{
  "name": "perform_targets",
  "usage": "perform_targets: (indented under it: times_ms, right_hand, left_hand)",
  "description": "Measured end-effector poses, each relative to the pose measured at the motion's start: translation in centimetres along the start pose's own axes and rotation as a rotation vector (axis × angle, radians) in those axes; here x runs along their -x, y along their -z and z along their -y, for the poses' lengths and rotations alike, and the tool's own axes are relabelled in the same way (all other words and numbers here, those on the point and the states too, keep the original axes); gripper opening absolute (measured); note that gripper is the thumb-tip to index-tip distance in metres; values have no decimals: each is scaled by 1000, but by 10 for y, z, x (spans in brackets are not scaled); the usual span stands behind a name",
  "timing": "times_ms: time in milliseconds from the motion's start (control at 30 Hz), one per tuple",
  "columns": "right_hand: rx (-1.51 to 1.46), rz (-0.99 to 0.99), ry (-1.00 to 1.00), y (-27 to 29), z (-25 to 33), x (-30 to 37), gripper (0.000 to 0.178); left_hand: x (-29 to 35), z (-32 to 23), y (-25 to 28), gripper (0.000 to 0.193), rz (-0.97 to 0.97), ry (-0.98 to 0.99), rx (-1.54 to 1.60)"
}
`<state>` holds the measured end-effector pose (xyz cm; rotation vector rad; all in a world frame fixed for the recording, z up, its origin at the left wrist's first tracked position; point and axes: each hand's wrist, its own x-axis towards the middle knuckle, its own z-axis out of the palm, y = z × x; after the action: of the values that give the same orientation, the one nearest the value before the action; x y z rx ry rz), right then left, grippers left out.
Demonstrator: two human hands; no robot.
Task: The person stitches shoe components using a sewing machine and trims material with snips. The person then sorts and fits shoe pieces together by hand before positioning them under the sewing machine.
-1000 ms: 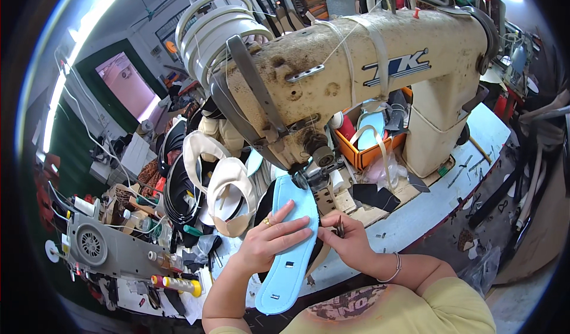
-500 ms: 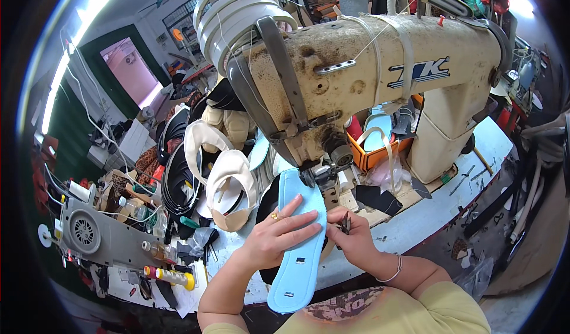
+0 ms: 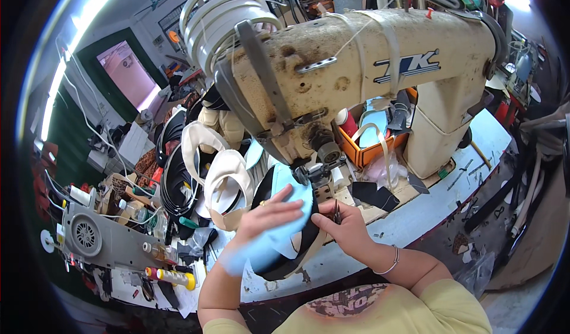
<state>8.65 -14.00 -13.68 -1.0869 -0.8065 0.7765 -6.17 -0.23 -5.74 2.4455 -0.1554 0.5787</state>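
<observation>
"Fingers (image 3: 288, 214) of the left hand (image 3: 261, 221) are blurred, stretched nearly straight over the blue piece (image 3: 303, 192)!"

"Gripping it?"

"Not curled around anything; how hard they press, I cannot tell."

"And the right hand (image 3: 351, 233)?"

"Thumb and fingers pinched tight on a small dark tool (image 3: 337, 213), just beside the piece's right edge!"

"Where's the piece lying?"

"Far end right by the roller (image 3: 301, 177) of the sewing machine (image 3: 320, 93), near end a pale smear by the left wrist, with a black piece (image 3: 310, 232) showing beside it. All that at the near side of the desk (image 3: 436, 213)!"

"Round about?"

"Cream pads (image 3: 228, 163) to the left of the work, an orange box (image 3: 375, 154) below the machine's arm, and a bracelet (image 3: 393, 261) circling the right wrist!"
</observation>
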Motion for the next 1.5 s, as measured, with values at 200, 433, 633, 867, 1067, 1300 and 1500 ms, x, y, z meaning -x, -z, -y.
perform_targets:
  times_ms: [200, 433, 633, 867, 1067, 1300, 1500]
  right_hand:
    - [-62, 34, 49, -9, 0, -4, 12]
    - [-70, 4, 71, -13, -1, -8, 13]
    - [-113, -23, 25, -18, 7, -12, 16]
    - [-134, -49, 48, -21, 5, -14, 18]
    - [-1, -127, 36, -14, 8, -23, 17]
    - [615, -149, 578, -4, 13, -30, 18]
    - [694, -146, 453, 11, 11, -39, 13]
  left_hand:
    - [-3, -12, 2, 50, 46, -88, -348]
    - [-2, -8, 2, 50, 30, -122, -356]
    - [-2, -5, 4, 52, 27, -107, -397]
    - [0, -1, 6, 52, 28, -100, -385]
    - [9, 10, -11, 36, -318, -95, -456]
    - [44, 73, -66, 22, -340, 634, 1287]
    - [-57, -24, -53, 37, -786, 1237, 1427]
